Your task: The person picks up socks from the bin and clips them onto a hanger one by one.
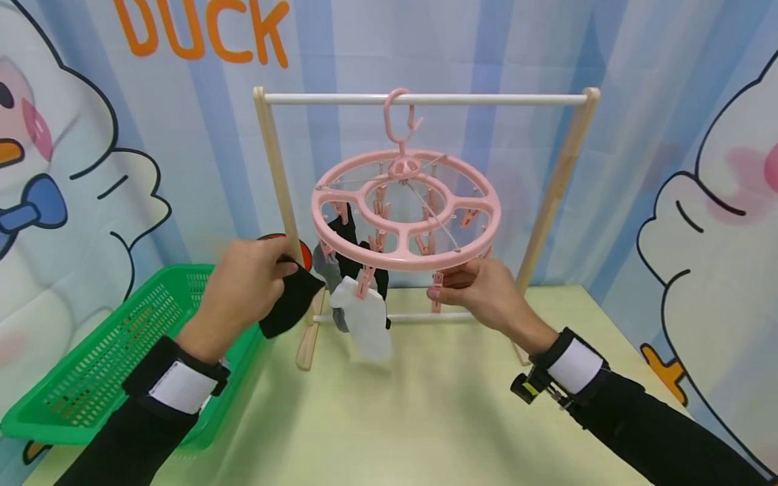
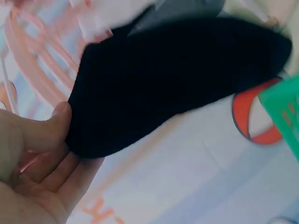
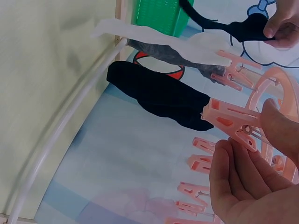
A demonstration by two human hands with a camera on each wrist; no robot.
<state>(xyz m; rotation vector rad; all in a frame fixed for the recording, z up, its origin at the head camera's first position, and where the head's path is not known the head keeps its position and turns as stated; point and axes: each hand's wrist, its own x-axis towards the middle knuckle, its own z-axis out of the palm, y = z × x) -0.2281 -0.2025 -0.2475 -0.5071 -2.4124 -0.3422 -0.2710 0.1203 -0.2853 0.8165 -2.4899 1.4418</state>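
In the head view, my left hand [image 1: 246, 287] pinches a black sock [image 1: 290, 304] by its edge, left of the round pink drying hanger [image 1: 404, 260]. The left wrist view has that sock [image 2: 163, 79] spread out from between thumb and fingers. At the hanger's front right, my right hand [image 1: 483, 290] pinches a pink clip [image 1: 437, 293] between thumb and fingers. A white sock [image 1: 367, 324] hangs from another clip at the front. Behind it hang a grey sock [image 3: 163, 53] and a black sock [image 3: 154, 91], partly hidden in the head view.
A wooden stand with a white top bar [image 1: 486, 99] carries the hanger by its hook [image 1: 389, 115]. A green basket [image 1: 115, 351] stands at the left of the pale table [image 1: 425, 412]. Behind is a printed curtain [image 1: 516, 40]. More clips [image 3: 194, 191] hang round the ring.
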